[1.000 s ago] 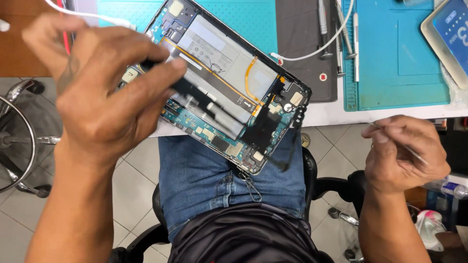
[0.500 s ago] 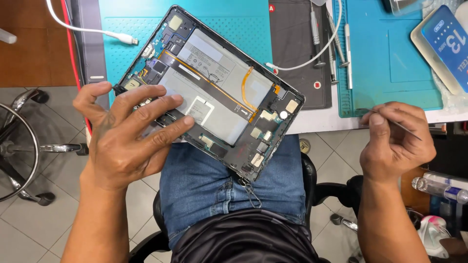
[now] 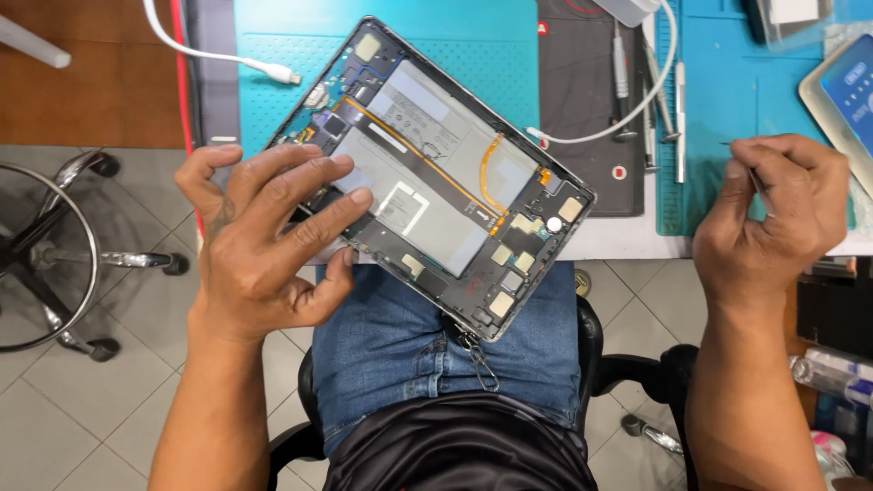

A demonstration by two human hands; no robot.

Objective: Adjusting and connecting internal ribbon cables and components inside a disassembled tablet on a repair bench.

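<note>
An opened tablet (image 3: pixel 455 182) lies tilted across the table edge and my lap, its back removed, showing grey battery cells, orange flex cables and small gold pads. My left hand (image 3: pixel 264 236) grips its left side, thumb under the edge, fingers spread over the battery. My right hand (image 3: pixel 773 218) hovers at the table's right edge, apart from the tablet, fingers curled around a thin metal tool (image 3: pixel 757 186), probably tweezers, mostly hidden by the fingers.
A teal work mat (image 3: pixel 436 36) covers the table. A dark tool mat (image 3: pixel 582 100) holds screwdrivers (image 3: pixel 621 64). White cables (image 3: pixel 218 56) cross the top. Another device (image 3: pixel 841 91) lies at the right edge. A chair base (image 3: pixel 55 264) stands on the tiled floor at left.
My left hand has slid down off the tablet's middle to its left edge, uncovering the battery. My right hand has risen to the table edge. The view has shifted.
</note>
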